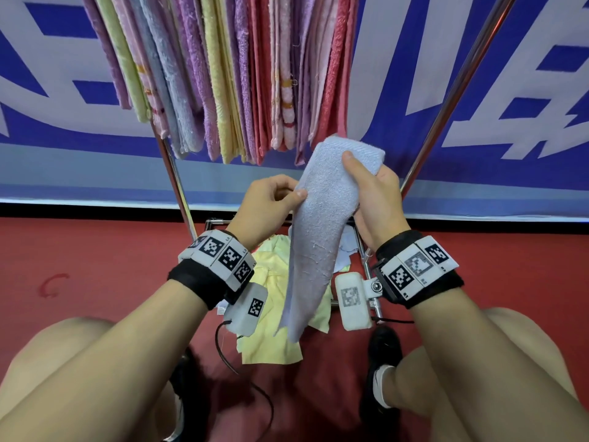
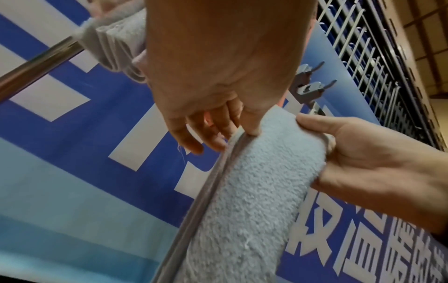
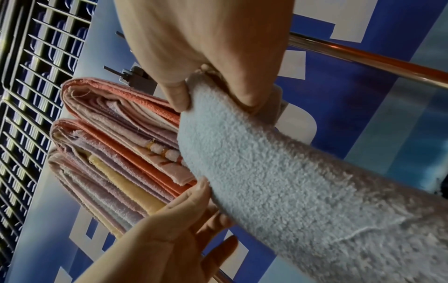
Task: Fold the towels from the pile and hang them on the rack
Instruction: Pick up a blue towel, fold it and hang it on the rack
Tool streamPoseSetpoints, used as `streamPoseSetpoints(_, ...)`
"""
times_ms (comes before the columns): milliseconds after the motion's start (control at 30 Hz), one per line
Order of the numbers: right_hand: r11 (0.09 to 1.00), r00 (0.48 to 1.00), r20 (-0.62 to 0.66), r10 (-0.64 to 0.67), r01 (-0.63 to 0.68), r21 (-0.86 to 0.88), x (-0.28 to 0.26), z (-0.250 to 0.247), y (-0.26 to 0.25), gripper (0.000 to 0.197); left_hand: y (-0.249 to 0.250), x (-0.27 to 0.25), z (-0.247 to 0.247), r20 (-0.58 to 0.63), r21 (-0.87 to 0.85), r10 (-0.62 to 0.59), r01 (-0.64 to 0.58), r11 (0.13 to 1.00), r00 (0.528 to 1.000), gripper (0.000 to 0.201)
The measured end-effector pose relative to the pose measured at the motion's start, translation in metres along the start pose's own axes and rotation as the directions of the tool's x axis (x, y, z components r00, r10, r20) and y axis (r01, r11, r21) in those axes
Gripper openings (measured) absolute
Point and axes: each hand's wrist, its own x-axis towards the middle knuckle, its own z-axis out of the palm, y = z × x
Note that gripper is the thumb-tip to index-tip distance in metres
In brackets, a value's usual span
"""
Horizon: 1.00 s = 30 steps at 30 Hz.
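Beneath the rack [image 1: 459,87] crowded with hung towels [image 1: 223,74]: keep the pale-blue towel [image 1: 322,224] taut and edges aligned, folded top clamped between right hand [image 1: 376,199] thumb and curled fingers, long edge pinched under left hand [image 1: 267,202] thumb, tail dangling over the pile [image 1: 274,314].

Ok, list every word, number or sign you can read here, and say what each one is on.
Blue banner: large white characters, cut off by the frame edges and the hanging towels; none readable whole.
Wrist bands: black-and-white code squares only; the tiny marks beside them are too small to read.
Floor: a curved red mark, a "C" shape, probably a scuff.
Light blue towel: no label in view.
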Motion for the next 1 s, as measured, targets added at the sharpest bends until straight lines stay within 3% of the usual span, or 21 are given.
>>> streamPoseSetpoints(67, 1.0, 1.0, -0.009, -0.004, 0.004, -0.007, 0.001, 0.0, 0.0, 0.021, 0.002, -0.002, 0.002, -0.023, 0.023, 0.011, -0.01, 1.0, 1.0, 0.013)
streamPoseSetpoints(200, 0.998, 0.999, -0.024, -0.028, 0.026, -0.054, 0.0, 0.001, -0.003, 0.014, 0.0, -0.006, 0.011, 0.151, -0.153, -0.071, 0.095, 0.984, 0.986, 0.017)
streamPoseSetpoints(300, 0.994, 0.998, -0.061, -0.031, 0.025, -0.103, 0.007, -0.001, -0.004, 0.015, 0.0, -0.009, 0.013, 0.158, -0.144, -0.08, 0.103, 0.984, 0.984, 0.023)
streamPoseSetpoints(400, 0.99, 0.986, -0.119, 0.114, -0.122, -0.067, 0.011, -0.002, 0.0, 0.053, 0.011, -0.01, 0.006, 0.119, -0.177, -0.07, 0.091, 0.98, 0.99, 0.017)
streamPoseSetpoints(467, 0.941, 0.946, 0.053, 0.32, -0.324, 0.093, -0.001, 0.006, 0.009, 0.07, 0.017, -0.007, -0.002, 0.045, -0.237, -0.058, 0.067, 0.969, 0.997, 0.015)
streamPoseSetpoints(533, 0.871, 0.897, 0.219, 0.383, -0.43, 0.238, -0.017, 0.015, 0.028, 0.071, 0.019, -0.003, -0.009, -0.049, -0.254, -0.023, 0.01, 0.967, 0.998, 0.016)
streamPoseSetpoints(567, 0.858, 0.891, 0.223, 0.396, -0.445, 0.257, -0.023, 0.019, 0.037, 0.067, 0.019, -0.001, -0.012, -0.087, -0.234, -0.006, -0.014, 0.972, 0.996, 0.017)
streamPoseSetpoints(700, 0.947, 0.942, 0.101, 0.321, -0.322, -0.006, -0.029, 0.025, 0.055, 0.04, 0.014, 0.0, -0.018, -0.197, -0.217, -0.016, -0.027, 0.976, 0.98, 0.023)
streamPoseSetpoints(767, 0.962, 0.96, 0.065, 0.274, -0.273, -0.016, -0.023, 0.024, 0.054, 0.034, 0.007, 0.002, -0.021, -0.203, -0.143, -0.019, -0.01, 0.99, 0.979, 0.03)
streamPoseSetpoints(900, 0.976, 0.977, -0.037, 0.211, -0.208, 0.07, -0.012, 0.024, 0.038, 0.034, -0.018, 0.001, -0.021, 0.014, 0.134, -0.149, 0.146, 0.98, 0.989, 0.04)
streamPoseSetpoints(1000, 0.982, 0.982, -0.06, 0.178, -0.173, 0.082, -0.008, 0.024, 0.03, 0.03, -0.03, -0.004, -0.017, 0.064, 0.25, -0.132, 0.112, 0.962, 0.989, 0.026)
